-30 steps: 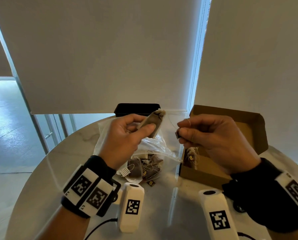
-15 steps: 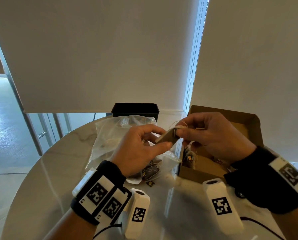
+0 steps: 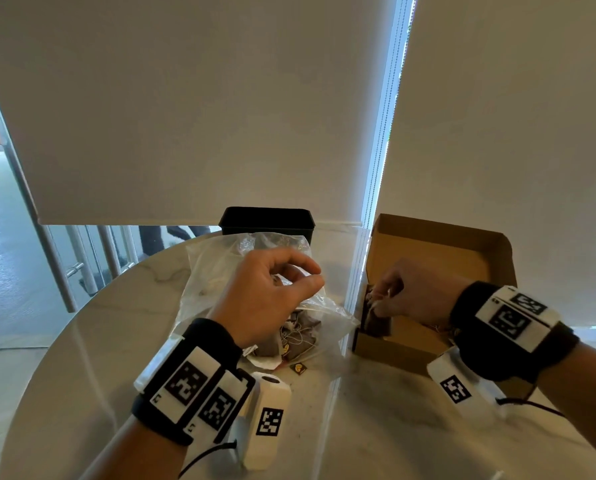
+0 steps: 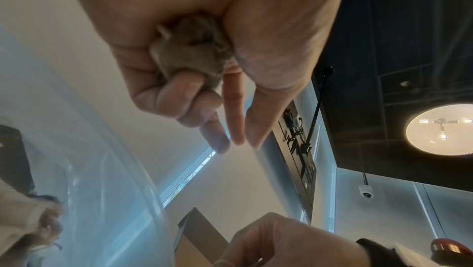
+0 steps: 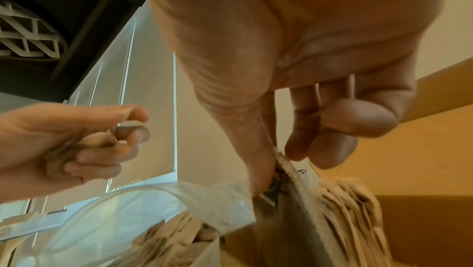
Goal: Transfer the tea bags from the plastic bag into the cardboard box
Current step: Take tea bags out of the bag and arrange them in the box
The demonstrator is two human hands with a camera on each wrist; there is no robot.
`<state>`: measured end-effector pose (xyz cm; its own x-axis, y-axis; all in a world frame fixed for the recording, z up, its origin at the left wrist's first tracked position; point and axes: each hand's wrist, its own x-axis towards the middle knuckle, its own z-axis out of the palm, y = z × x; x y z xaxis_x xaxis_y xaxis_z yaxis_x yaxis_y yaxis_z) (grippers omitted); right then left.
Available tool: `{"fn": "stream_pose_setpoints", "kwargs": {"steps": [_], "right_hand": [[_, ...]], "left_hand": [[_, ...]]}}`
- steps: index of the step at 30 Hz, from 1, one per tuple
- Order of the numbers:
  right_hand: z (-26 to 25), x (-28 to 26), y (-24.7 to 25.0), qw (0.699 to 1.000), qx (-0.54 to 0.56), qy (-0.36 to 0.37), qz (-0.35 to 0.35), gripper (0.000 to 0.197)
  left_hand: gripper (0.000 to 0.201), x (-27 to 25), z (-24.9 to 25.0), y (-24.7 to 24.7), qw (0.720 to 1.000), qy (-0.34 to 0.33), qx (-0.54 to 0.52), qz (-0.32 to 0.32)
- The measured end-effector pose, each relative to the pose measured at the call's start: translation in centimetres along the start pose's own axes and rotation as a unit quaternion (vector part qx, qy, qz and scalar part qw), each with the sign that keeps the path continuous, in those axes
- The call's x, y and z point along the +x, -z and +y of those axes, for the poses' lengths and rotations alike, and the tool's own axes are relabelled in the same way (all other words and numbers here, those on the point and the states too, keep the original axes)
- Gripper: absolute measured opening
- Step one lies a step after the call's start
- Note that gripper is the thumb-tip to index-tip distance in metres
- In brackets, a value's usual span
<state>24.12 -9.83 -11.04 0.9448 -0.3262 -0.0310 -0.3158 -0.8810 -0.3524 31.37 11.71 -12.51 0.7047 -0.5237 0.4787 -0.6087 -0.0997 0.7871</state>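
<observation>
Your right hand (image 3: 417,296) is down inside the open cardboard box (image 3: 490,268) at its left end, fingers (image 5: 330,150) and thumb pinching the top edge of a tea bag (image 5: 304,206) that stands upright among other tea bags (image 5: 358,210) already in the box. In the head view that bag (image 3: 376,320) sits against the box's near-left corner. Your left hand (image 3: 272,299) hovers above the plastic bag (image 3: 213,271), off the worktop (image 3: 376,427); ring and little fingers (image 4: 179,89) are curled, gripping a crumpled tea bag (image 4: 189,55) against the palm, while index, middle finger and thumb point out loosely with their tips close together. The right wrist view shows the same hand (image 5: 51,150) with the brown bag (image 5: 97,140) tucked in the curled fingers. The plastic bag lies on the worktop just left of the box, its mouth toward the box and touching or nearly touching the box wall, can't tell which. More tea bags (image 3: 300,337) with strings and tags are piled in its near end, under your left wrist. One small dark tag (image 3: 298,368) lies on the worktop just outside the bag's near edge. A black container (image 3: 267,220) stands behind the plastic bag at the worktop's far edge. The box lid stands open toward the back.
</observation>
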Motion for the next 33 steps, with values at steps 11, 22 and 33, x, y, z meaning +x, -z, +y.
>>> {"fn": "stream_pose_setpoints", "kwargs": {"steps": [11, 22, 33], "right_hand": [[0.0, 0.5, -1.6, 0.999, 0.007, -0.005, -0.039, 0.01], [0.7, 0.4, -0.8, 0.995, 0.0, -0.032, -0.09, 0.049], [0.9, 1.4, -2.3, 0.996, -0.063, 0.01, -0.069, 0.061]], "left_hand": [[0.001, 0.0, 0.2, 0.1, 1.0, -0.004, -0.002, -0.001], [0.002, 0.1, 0.2, 0.1, 1.0, 0.004, -0.01, -0.009], [0.003, 0.1, -0.1, 0.0, 1.0, 0.005, -0.001, -0.01]]}}
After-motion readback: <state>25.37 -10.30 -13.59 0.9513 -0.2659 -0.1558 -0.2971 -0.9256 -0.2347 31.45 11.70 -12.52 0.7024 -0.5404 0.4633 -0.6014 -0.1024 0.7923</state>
